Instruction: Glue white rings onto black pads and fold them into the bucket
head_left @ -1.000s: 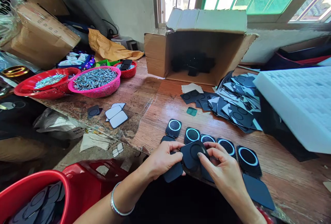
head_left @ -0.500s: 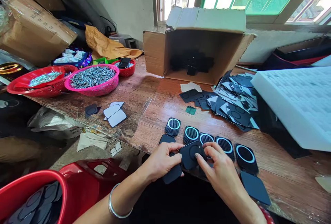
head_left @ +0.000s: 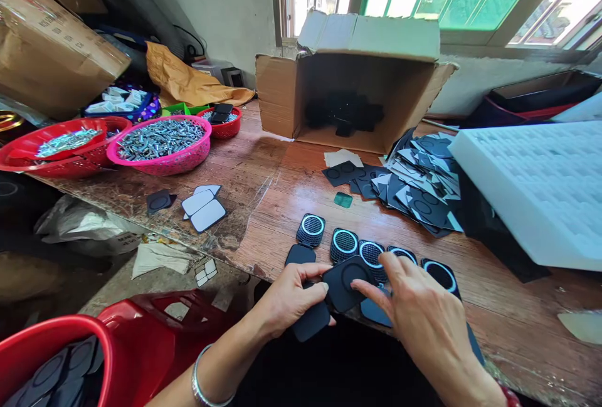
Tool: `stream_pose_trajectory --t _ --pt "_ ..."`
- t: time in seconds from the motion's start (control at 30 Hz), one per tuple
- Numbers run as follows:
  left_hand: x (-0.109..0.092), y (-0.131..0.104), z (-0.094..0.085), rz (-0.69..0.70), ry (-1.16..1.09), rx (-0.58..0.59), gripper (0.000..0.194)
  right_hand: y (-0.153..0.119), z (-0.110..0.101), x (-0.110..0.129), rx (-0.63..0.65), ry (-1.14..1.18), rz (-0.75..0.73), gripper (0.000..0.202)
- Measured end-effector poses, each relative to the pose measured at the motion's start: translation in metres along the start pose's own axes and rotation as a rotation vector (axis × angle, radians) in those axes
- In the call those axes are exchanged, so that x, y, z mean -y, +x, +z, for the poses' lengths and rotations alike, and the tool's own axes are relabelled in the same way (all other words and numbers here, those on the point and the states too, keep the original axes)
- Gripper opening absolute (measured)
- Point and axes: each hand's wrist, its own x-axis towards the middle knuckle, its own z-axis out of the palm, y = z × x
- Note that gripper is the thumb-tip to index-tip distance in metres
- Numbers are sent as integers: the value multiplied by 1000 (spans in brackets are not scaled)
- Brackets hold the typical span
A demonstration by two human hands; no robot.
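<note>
My left hand point(head_left: 296, 300) grips a black two-panel folding pad near the front edge of the bench, thumb on top. The pad's upper panel point(head_left: 350, 283) has a faint round ring on its face; its plain lower panel point(head_left: 312, 322) hangs toward me. Over the right edge of the upper panel is my right hand point(head_left: 418, 300), its thumb at the ring and its fingers spread apart and raised. Behind the hands stands a row of similar black units with white rings point(head_left: 345, 242), partly covered by my right hand. Another unit point(head_left: 311, 229) stands at the row's left end.
An open cardboard box point(head_left: 277, 96) stands at the back. To its right lie a heap of dark ring-marked sheets point(head_left: 426, 184) and a white foam tray point(head_left: 522, 206). A pink basket point(head_left: 202, 150) of metal parts is at left; a red bucket point(head_left: 106, 357) is below.
My right fingers have lifted off the pad's upper panel and spread, and the hand has shifted right. My left hand still holds the pad. The view has shifted slightly.
</note>
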Motion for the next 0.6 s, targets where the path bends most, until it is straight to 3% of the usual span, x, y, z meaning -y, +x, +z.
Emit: stream_pose_trajectory --t 0.1,0.23,0.33,0.5,0.6 --pt "0 -1 1 2 -58 10 51 0 6 -8 146 405 214 63" --pt "-1 -2 4 -26 -49 32 50 2 7 0 423 1017 360 45" --pt "1 -4 7 -6 40 31 42 3 6 12 377 1063 417 36" --pt "12 -7 13 125 102 44 30 2 18 24 176 1039 535 51" --pt "18 -8 3 149 141 -25 39 4 23 33 275 1173 723 57"
